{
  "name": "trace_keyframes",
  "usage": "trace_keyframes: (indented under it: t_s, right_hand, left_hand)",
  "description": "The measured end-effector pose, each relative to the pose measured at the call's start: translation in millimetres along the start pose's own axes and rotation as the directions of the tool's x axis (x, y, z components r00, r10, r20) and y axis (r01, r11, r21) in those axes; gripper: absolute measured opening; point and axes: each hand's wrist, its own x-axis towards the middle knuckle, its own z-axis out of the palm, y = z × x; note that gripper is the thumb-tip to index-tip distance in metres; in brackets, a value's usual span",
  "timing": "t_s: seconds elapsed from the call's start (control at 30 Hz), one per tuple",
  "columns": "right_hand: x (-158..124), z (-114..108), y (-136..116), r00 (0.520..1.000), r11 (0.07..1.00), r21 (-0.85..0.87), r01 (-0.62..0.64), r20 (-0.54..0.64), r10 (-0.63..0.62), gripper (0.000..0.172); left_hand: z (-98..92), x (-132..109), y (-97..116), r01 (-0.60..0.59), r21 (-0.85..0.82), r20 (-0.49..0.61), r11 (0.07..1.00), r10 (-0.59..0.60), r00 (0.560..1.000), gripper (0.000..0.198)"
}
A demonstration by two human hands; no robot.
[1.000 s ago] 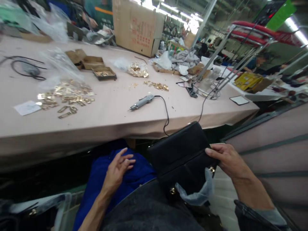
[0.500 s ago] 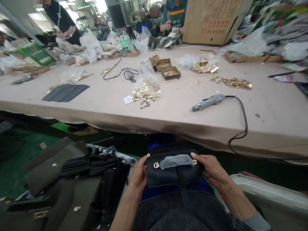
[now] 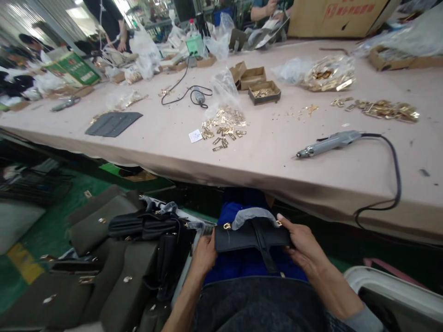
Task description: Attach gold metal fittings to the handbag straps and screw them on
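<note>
The left hand (image 3: 206, 253) and right hand (image 3: 306, 244), fingers partly closed, are holding a black bag (image 3: 238, 239) by its two ends, over the lap (image 3: 224, 272) before the bench (image 3: 266, 147). Probably it is weighing little and bending softly; the wrapped handle (image 3: 254, 214) is likely offering another grip.

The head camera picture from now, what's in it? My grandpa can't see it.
A person's left hand and right hand hold a black bag with a plastic-wrapped handle. Ahead, a gray corded tool and gold-colored pieces lie on a table. More dark bags are piled at lower left.
</note>
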Motion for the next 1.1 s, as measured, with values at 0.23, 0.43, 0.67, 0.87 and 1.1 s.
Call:
trace_keyframes:
  t_s: [0.23, 0.43, 0.67, 0.87, 1.1]
  right_hand:
    - [23.3, 24.7, 5.4, 0.983, 0.978, -0.103, 0.179, -0.01, -0.181, 0.05]
    - [29.8, 33.8, 8.8, 0.977, 0.974, -0.091, 0.208, -0.015, -0.211, 0.047]
    - [38.4, 36.0, 15.5, 0.961, 0.954, -0.157, 0.254, -0.071, -0.267, 0.048]
    - [43.2, 33.4, 9.8, 0.941, 0.881, -0.366, 0.298, -0.039, -0.335, 0.051]
    - [53.9, 15.3, 2.5, 0.732, 0.343, -0.835, 0.429, 0.099, -0.675, 0.068]
  left_hand:
    - [-6.0, -8.6, 31.6, -0.405, -0.033, -0.541, 0.914, 0.324, 0.776, 0.022]
    - [14.4, -67.2, 87.2, -0.533, -0.169, -0.447, 0.829, 0.417, 0.791, 0.017]
    - [49.1, -45.6, 81.6, -0.25, -0.478, -0.019, 0.842, 0.275, 0.961, 0.023]
    - [59.5, -35.8, 70.6, -0.208, -0.666, -0.034, 0.716, 0.25, 0.968, 0.031]
    - [81.9, -33.2, 53.5, 0.0, -0.781, -0.017, 0.625, -0.021, 1.0, 0.038]
